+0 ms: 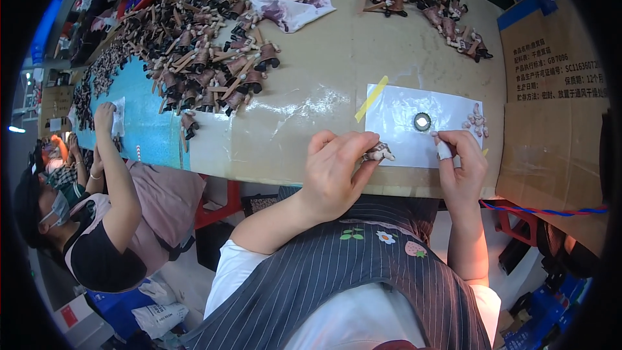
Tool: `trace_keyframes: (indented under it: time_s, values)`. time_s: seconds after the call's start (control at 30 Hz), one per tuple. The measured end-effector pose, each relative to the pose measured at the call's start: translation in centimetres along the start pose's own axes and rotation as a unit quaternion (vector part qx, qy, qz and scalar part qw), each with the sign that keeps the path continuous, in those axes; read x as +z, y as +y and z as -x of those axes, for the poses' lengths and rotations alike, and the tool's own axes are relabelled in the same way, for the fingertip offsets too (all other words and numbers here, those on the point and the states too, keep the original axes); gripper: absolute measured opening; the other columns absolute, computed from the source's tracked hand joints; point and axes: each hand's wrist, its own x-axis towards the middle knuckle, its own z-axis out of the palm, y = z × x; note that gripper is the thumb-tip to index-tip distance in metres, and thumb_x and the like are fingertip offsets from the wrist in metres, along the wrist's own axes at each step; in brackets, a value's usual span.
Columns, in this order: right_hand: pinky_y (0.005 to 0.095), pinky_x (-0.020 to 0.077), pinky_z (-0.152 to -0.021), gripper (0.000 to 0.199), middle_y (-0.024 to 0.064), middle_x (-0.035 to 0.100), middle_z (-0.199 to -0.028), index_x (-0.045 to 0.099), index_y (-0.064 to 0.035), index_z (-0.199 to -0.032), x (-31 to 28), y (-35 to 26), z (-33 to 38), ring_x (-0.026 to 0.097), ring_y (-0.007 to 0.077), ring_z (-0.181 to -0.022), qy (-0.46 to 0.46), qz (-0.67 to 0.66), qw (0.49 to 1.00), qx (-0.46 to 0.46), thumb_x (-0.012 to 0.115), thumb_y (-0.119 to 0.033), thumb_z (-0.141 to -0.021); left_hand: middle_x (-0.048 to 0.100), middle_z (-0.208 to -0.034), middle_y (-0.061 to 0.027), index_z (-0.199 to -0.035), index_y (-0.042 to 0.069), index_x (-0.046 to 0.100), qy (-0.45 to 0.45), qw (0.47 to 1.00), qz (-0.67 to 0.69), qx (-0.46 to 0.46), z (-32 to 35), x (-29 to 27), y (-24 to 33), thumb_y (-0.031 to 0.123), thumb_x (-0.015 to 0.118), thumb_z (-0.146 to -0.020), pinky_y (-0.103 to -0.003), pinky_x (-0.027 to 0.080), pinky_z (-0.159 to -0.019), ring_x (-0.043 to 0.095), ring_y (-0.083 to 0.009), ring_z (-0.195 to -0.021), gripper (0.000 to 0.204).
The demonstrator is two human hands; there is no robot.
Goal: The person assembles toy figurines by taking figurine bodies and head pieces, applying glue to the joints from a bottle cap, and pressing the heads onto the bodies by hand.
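Between pinched fingers (355, 144) of the left hand (332, 172) is a brown-marked piece (381, 151), over the near edge of white paper (395, 123). Fingers of the right hand (464, 167) nearly meet, their hold unclear. Beyond are a round cap (422, 121), pale bits (477, 118) and, far left, brown figures (201, 58) on the bench (285, 84).

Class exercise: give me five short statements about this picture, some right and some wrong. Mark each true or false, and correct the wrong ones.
1. The left hand holds a small figure. True.
2. The cloth lies on the white sheet. False: the cloth lies beyond the sheet, next to the large pile.
3. The large pile is left of the sheet. True.
4. The pale pieces lie by the sheet's left edge. False: the pale pieces lie by its right edge.
5. White material shows at the right hand. True.
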Motion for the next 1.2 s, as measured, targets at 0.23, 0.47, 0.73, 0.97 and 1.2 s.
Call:
trace_keyframes:
  time_s: [0.23,0.47,0.73,0.97,1.2]
  values:
    - [0.0319,0.0493,-0.066,0.022,0.0139,0.063,-0.085,0.064,0.0025,-0.093,-0.3,-0.1,0.5,0.062,0.0261,-0.077,0.002,-0.005,1.000,-0.006,0.057,0.012,-0.075,0.073,-0.096,-0.0084,-0.121,0.000,0.048,-0.002,0.999,-0.043,-0.018,0.0,0.0,0.4,0.000,0.080,-0.071,-0.032,0.039,-0.075,0.068,-0.0190,-0.078,0.059]
    - [0.0344,0.0495,-0.069,0.023,0.0146,0.063,-0.085,0.064,0.0025,-0.093,-0.2,0.3,0.5,0.062,0.0289,-0.078,0.005,-0.005,1.000,-0.019,0.057,0.012,-0.073,0.072,-0.086,-0.0079,-0.121,-0.002,0.051,-0.030,0.996,-0.043,-0.066,-0.8,-0.3,0.8,0.005,0.080,-0.072,-0.032,0.040,-0.070,0.066,-0.0199,-0.070,0.058]
    - [0.0398,0.0483,-0.074,0.029,0.0158,0.062,-0.085,0.065,0.0017,-0.093,0.3,0.8,-0.2,0.061,0.0335,-0.082,0.005,0.045,0.998,-0.043,0.055,0.012,-0.069,0.071,-0.084,-0.0063,-0.112,0.001,0.061,-0.067,0.994,-0.029,-0.085,-1.4,-1.1,0.5,0.007,0.079,-0.073,-0.031,0.040,-0.073,0.065,-0.0183,-0.070,0.043]
    - [0.0411,0.0477,-0.074,0.031,0.0153,0.061,-0.086,0.065,0.0004,-0.094,0.8,0.7,-0.7,0.059,0.0334,-0.083,-0.018,0.085,0.995,-0.048,0.056,0.011,-0.067,0.071,-0.086,-0.0048,-0.104,0.006,0.065,-0.083,0.940,0.207,-0.257,-0.8,-1.7,0.2,0.010,0.072,-0.082,-0.031,0.038,-0.084,0.063,-0.0169,-0.079,0.024]
    - [0.0408,0.0480,-0.074,0.031,0.0145,0.061,-0.087,0.066,0.0001,-0.095,0.9,0.5,-1.0,0.059,0.0325,-0.083,-0.038,0.118,0.991,-0.055,0.057,0.010,-0.066,0.072,-0.087,-0.0053,-0.105,0.005,0.066,-0.063,0.901,0.286,-0.320,-0.5,-1.4,0.2,0.010,0.072,-0.082,-0.034,0.037,-0.094,0.064,-0.0154,-0.085,0.024]
